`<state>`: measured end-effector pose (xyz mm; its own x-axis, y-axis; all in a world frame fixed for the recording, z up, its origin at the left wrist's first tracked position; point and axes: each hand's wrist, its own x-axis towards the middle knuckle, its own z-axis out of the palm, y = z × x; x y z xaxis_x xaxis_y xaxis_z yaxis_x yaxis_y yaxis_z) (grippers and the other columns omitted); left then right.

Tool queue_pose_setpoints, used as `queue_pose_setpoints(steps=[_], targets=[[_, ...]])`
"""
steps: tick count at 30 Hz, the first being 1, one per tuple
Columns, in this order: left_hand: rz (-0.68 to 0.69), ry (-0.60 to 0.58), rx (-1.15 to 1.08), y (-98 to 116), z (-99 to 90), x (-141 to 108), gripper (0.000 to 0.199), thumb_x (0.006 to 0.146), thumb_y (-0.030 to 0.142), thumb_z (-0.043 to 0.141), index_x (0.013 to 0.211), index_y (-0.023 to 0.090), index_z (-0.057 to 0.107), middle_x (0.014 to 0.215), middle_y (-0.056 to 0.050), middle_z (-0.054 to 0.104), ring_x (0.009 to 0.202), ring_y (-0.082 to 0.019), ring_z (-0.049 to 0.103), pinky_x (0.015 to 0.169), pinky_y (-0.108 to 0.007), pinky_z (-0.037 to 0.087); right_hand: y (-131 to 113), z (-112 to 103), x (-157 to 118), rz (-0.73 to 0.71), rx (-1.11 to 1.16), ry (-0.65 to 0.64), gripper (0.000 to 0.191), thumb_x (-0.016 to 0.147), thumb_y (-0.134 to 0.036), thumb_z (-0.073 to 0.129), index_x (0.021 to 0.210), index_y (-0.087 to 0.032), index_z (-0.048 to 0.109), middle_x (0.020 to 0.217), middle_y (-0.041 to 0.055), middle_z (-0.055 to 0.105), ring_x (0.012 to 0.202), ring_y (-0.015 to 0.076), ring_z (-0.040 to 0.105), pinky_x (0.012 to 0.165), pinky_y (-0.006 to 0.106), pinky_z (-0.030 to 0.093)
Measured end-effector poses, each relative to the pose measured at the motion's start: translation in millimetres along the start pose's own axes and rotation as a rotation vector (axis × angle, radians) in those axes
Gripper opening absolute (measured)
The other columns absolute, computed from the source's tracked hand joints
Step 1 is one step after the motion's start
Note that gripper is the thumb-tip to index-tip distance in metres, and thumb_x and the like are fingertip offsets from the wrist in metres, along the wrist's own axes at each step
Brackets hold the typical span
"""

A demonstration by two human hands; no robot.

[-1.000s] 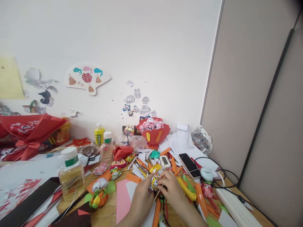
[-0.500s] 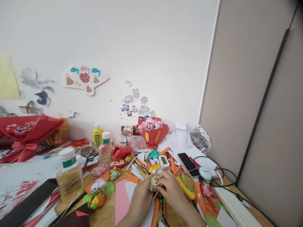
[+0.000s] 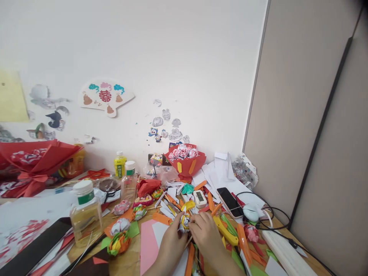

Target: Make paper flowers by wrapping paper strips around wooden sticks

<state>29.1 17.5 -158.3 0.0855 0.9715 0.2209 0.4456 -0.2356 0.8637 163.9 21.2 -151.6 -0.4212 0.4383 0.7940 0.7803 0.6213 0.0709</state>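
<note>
Between my two hands is a paper flower [image 3: 184,222] of white and yellow strips, with a thin stick pointing down below it. My left hand [image 3: 173,237] is closed around the flower's left side, thumb up against the petals. My right hand [image 3: 204,232] has its fingers bent and pinched at the flower's right side; the fingertips are partly hidden. Just beyond the flower lies a folded yellow paper piece [image 3: 188,206]. A yellow utility knife [image 3: 226,231] rests to the right of my right hand. Pink paper [image 3: 148,241] lies left of my left hand.
Orange paper strips [image 3: 243,243], a white timer [image 3: 199,199] and a phone [image 3: 230,202] surround my hands. Finished paper flowers [image 3: 119,242] and a clear jar [image 3: 86,218] stand left. A red bouquet [image 3: 185,163] is at the wall. A cable and power strip [image 3: 287,251] lie right.
The flower has turned slightly and shows more of its white and yellow petals. My right fingers have shifted a little and curled closer against its side. The view has moved slightly.
</note>
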Motion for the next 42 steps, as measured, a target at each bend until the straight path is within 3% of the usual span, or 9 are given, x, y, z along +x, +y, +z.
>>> queue_pose_setpoints(steps=[4, 9, 17, 20, 42], targets=[[0.001, 0.007, -0.007, 1.4, -0.6, 0.5, 0.061, 0.068, 0.008, 0.042, 0.128, 0.017, 0.039, 0.106, -0.006, 0.065, 0.073, -0.015, 0.060, 0.071, -0.024, 0.047, 0.7, 0.5, 0.3, 0.027, 0.051, -0.009, 0.020, 0.086, -0.010, 0.046, 0.070, -0.018, 0.055, 0.077, 0.0009, 0.055, 0.071, 0.0158, 0.046, 0.064, 0.030, 0.035], [0.004, -0.005, 0.073, -0.8, -1.2, 1.4, 0.061, 0.067, 0.006, 0.042, 0.127, 0.018, 0.041, 0.108, -0.005, 0.065, 0.080, -0.014, 0.062, 0.075, -0.023, 0.046, 4.9, -3.0, 1.9, 0.170, 0.161, -0.068, 0.016, 0.078, -0.011, 0.058, 0.064, -0.021, 0.058, 0.071, -0.0017, 0.054, 0.071, 0.0156, 0.047, 0.065, 0.029, 0.034], [0.095, 0.010, 0.087, -8.4, 0.3, 3.2, 0.056, 0.068, 0.009, 0.047, 0.123, 0.020, 0.046, 0.113, -0.006, 0.063, 0.101, -0.017, 0.057, 0.086, -0.025, 0.042, 6.7, -14.9, 8.8, 0.410, 0.437, -0.331, 0.014, 0.076, -0.011, 0.061, 0.067, -0.021, 0.064, 0.076, -0.0020, 0.061, 0.079, 0.0141, 0.053, 0.071, 0.024, 0.035], [0.113, 0.016, 0.112, -10.4, 0.8, 3.5, 0.057, 0.067, 0.008, 0.047, 0.123, 0.020, 0.046, 0.113, -0.006, 0.063, 0.101, -0.018, 0.057, 0.087, -0.026, 0.042, 5.8, -15.3, 9.6, 0.455, 0.455, -0.364, 0.012, 0.074, -0.011, 0.061, 0.067, -0.020, 0.064, 0.077, -0.0017, 0.061, 0.080, 0.0142, 0.054, 0.072, 0.024, 0.035], [0.103, 0.012, 0.189, -9.0, 0.7, 2.1, 0.059, 0.068, 0.007, 0.042, 0.125, 0.019, 0.044, 0.108, -0.007, 0.065, 0.094, -0.018, 0.059, 0.081, -0.025, 0.042, 4.3, -4.5, 4.0, 0.330, 0.266, -0.254, 0.017, 0.076, -0.006, 0.058, 0.065, -0.019, 0.057, 0.073, -0.0026, 0.059, 0.073, 0.0150, 0.050, 0.070, 0.027, 0.034]])
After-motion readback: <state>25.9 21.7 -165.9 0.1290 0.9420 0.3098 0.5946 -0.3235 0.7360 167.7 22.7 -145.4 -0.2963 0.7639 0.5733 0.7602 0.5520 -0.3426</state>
